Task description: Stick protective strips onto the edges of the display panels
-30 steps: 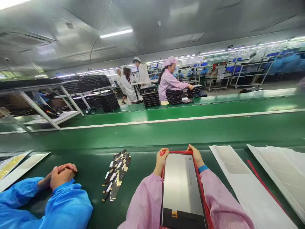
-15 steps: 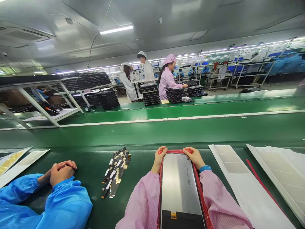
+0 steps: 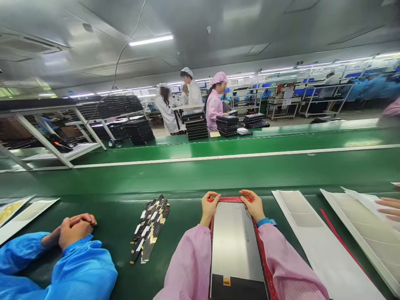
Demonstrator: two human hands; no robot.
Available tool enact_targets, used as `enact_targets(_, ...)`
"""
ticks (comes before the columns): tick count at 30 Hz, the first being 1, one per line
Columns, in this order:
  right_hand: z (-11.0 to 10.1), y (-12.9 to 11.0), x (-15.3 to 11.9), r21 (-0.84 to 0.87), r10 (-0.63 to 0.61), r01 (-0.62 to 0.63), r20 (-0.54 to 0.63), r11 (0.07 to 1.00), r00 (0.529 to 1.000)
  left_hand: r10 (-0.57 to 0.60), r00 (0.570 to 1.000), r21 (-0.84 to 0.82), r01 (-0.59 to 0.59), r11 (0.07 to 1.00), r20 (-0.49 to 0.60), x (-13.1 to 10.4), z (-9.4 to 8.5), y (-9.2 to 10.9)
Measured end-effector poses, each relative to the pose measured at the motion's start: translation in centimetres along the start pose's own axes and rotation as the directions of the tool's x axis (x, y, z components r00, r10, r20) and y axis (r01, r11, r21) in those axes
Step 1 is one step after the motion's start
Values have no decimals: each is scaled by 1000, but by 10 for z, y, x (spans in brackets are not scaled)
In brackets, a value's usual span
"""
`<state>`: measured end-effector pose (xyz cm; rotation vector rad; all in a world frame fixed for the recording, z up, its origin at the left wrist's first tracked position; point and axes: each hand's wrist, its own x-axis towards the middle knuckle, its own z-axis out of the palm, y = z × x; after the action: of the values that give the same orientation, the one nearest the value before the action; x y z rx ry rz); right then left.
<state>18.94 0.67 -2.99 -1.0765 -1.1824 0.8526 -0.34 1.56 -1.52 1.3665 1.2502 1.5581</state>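
A flat silver display panel [image 3: 233, 241] with a black lower band and a small gold-coloured connector lies in front of me on red bubble wrap [image 3: 265, 266]. The wrap shows along the panel's right side and its far edge. At the far left corner, my left hand [image 3: 210, 206] is closed, thumb and fingers pinching the wrap's edge. Over the far right corner, my right hand [image 3: 253, 205] pinches the same edge, a blue band around its wrist. My forearms, in pink sleeves, run along both sides of the panel.
Black flex strips [image 3: 150, 229] lie left of the panel. White sheets [image 3: 308, 225] and a red strip [image 3: 340, 241] lie to the right. A co-worker's clasped hands [image 3: 76, 229] rest at left; another person's hand [image 3: 390, 208] is at right. Black stacks [image 3: 195, 125] stand across the green belt.
My hands stay at the wrap's far corners, and less red shows between my fingers. Another person's hand has come in at the right edge. The view has shifted slightly.
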Motion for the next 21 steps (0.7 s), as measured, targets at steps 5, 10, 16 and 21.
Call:
enact_targets(5,4,-4,-3,-56,-44,43,-8,998,999,70,997,155,-64,986,-35,-2,-1,-5)
enact_targets(10,4,-23,-7,-168,-86,69,-92,983,992,132,991,246,-126,961,-5,-4,-6,-5)
enact_targets(16,-19,-84,-20,-265,-117,68,-171,962,978,136,991,275,-132,952,5,-2,-12,-7)
enact_targets(21,-65,-134,-57,-305,-177,125,-149,944,973,129,991,295,-130,947,24,-6,-15,-6)
